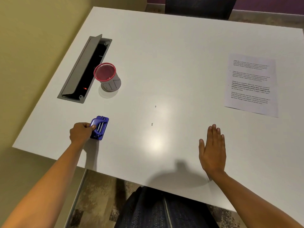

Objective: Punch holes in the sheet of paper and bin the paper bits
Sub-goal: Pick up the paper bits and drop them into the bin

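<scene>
Bench: a large white rectangular bench (pixel 164 55) carries everything; places below are given relative to it.
Hole punch: a small blue metal hole punch (pixel 99 127) with two shiny bars on top sits near the bench's front-left edge.
Left hand: the left hand (pixel 81 132) is curled around the near end of the hole punch, thumb pressed on its top, gripping it.
Right hand: the right hand (pixel 212 149) lies flat and spread, palm down, on the front-right part of the bench, fingers together and holding nothing.
Sheet of paper: a white printed sheet of paper (pixel 251 84) with several blocks of black text lies flat near the bench's right edge, well apart from both hands.
Paper bits: two tiny pale paper bits (pixel 152 124) lie on the bare middle of the bench, one beyond the other, between the hands.
Bin: a small grey cylindrical bin with a pink mesh rim (pixel 107 78) stands upright on the left part of the bench.
Cable tray: a long grey recessed cable tray (pixel 83 69) with its flap raised is set into the bench, just beside the bin on its left.
</scene>
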Tool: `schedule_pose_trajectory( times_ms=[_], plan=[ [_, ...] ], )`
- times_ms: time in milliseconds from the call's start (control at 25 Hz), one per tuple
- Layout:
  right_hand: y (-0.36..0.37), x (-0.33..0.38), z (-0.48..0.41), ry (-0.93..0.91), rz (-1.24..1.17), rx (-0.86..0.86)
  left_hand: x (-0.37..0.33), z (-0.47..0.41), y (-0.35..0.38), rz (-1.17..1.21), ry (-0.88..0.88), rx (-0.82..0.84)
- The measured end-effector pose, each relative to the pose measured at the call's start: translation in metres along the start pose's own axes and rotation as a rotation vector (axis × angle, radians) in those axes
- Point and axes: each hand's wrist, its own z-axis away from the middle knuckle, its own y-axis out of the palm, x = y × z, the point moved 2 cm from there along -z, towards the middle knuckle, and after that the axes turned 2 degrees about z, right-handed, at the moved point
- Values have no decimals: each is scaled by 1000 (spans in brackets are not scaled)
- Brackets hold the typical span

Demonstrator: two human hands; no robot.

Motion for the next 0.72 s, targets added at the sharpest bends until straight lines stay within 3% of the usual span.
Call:
schedule_pose_trajectory(
  times_ms=[320,400,480,640,720],
  plan=[
    [-2,1,0,0,-1,-5,0,9,5,-15,35,-26],
    [-3,2,0,0,0,-7,-4,24,12,-71,90,-169],
    [-4,2,0,-11,-12,0,-10,50,30,-36,260,-300],
    [-11,8,-3,36,-164,14,-15,95,94,-116,585,-102],
    [-15,22,-6,70,-316,0,-12,102,122,-199,636,-7]
  ],
)
